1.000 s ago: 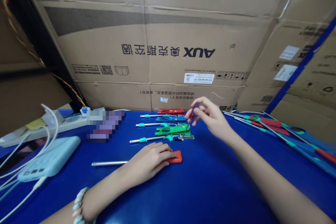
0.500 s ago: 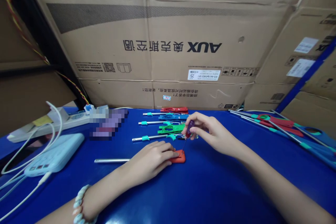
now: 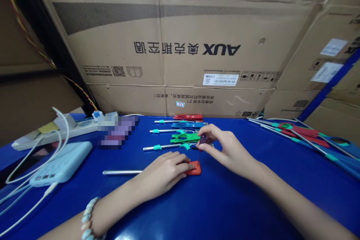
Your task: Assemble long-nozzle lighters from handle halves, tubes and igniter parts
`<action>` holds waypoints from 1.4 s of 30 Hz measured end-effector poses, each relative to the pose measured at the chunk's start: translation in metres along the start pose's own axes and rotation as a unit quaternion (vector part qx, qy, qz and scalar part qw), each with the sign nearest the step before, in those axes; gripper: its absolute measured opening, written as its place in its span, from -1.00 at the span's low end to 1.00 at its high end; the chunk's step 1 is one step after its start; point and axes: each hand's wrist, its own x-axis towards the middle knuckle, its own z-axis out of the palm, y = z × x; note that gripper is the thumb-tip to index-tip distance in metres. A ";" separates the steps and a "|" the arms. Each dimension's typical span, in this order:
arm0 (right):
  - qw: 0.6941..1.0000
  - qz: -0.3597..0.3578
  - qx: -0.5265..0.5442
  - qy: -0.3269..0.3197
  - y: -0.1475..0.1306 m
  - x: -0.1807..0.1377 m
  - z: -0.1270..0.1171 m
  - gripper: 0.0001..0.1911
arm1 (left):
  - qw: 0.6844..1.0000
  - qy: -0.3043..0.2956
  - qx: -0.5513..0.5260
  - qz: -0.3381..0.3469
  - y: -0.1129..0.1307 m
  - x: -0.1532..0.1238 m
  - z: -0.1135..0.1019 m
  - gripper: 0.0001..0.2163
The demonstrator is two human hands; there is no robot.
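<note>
My left hand (image 3: 167, 169) lies over a red plastic handle (image 3: 197, 169) on the table, its fingers holding the piece down. A thin metal rod (image 3: 120, 172) reaches out to the left from under this hand. Between the thumb and fingers of my right hand (image 3: 229, 152) is a small screwdriver (image 3: 203, 138) with a dark purple grip. The screwdriver stands almost upright, its tip at the right end of the red handle. Behind my hands lie a green handle (image 3: 184, 137), a blue handle (image 3: 185, 125) and another red handle (image 3: 188, 117), with metal rods and teal clips.
More rods with red and blue handles (image 3: 309, 133) lie at the right. A light blue power bank (image 3: 62, 167) with white cables, a power strip (image 3: 36, 138) and a pixelated purple item (image 3: 120, 129) are at the left. A cardboard wall (image 3: 180, 22) stands behind the table.
My right fingers have shifted round the screwdriver's grip and now cover more of it. The screwdriver's tip stays at the red handle. My left hand keeps its place; the view has moved slightly.
</note>
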 end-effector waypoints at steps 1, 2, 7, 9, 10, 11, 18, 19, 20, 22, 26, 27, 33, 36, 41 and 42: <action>0.999 -0.017 -0.032 0.009 0.000 -0.001 0.002 -0.83 | 1.000 -0.001 -0.001 0.003 0.001 0.000 0.001 -0.75; 0.997 -0.037 -0.065 0.016 0.001 -0.002 0.004 -0.82 | 1.000 -0.002 -0.002 0.007 0.003 0.000 0.001 -0.74; 0.989 -0.068 -0.129 0.034 0.000 -0.001 0.001 -0.84 | 1.000 -0.015 -0.013 0.012 0.008 -0.001 0.003 -0.70; 0.995 -0.044 -0.088 0.010 -0.002 0.000 -0.004 -0.80 | 1.000 -0.014 -0.016 0.013 0.008 -0.001 0.003 -0.70; 0.997 -0.036 -0.064 -0.004 -0.003 0.000 -0.006 -0.78 | 1.000 -0.012 -0.017 0.014 0.007 -0.002 0.003 -0.69; 0.998 -0.032 -0.045 -0.011 -0.003 0.000 -0.007 -0.78 | 1.000 -0.011 -0.017 0.015 0.007 -0.002 0.003 -0.69; 0.985 -0.084 -0.153 0.000 -0.005 -0.001 -0.013 -0.71 | 1.000 0.002 -0.015 0.021 0.007 0.000 0.002 -0.71; 0.986 -0.086 -0.144 -0.013 -0.006 -0.001 -0.015 -0.69 | 1.000 0.001 -0.014 0.023 0.007 0.000 0.002 -0.71; 0.988 -0.085 -0.128 -0.025 -0.007 -0.001 -0.016 -0.68 | 1.000 0.000 -0.014 0.023 0.007 0.000 0.002 -0.70; 0.991 -0.081 -0.099 -0.033 -0.008 -0.001 -0.017 -0.69 | 1.000 -0.004 -0.013 0.020 0.007 0.000 0.002 -0.70; 0.985 -0.084 -0.150 0.013 -0.005 -0.002 -0.014 -0.79 | 1.000 -0.014 -0.011 0.015 0.007 0.000 0.002 -0.70; 0.983 -0.087 -0.162 0.018 -0.005 -0.001 -0.013 -0.78 | 1.000 -0.012 -0.012 0.015 0.007 0.000 0.002 -0.70; 0.995 -0.042 -0.082 -0.038 -0.006 0.000 -0.020 -0.76 | 1.000 -0.001 -0.020 0.020 0.007 0.000 0.002 -0.69; 0.990 -0.031 -0.132 -0.022 -0.004 0.000 -0.018 -0.89 | 1.000 -0.004 -0.018 0.017 0.007 0.000 0.002 -0.69; 0.986 -0.050 -0.155 -0.045 -0.005 0.000 -0.017 -0.80 | 1.000 -0.016 -0.011 0.012 0.006 0.000 0.003 -0.69; 0.988 -0.053 -0.129 -0.060 -0.006 -0.001 -0.018 -0.76 | 1.000 -0.018 -0.013 0.012 0.006 0.000 0.003 -0.69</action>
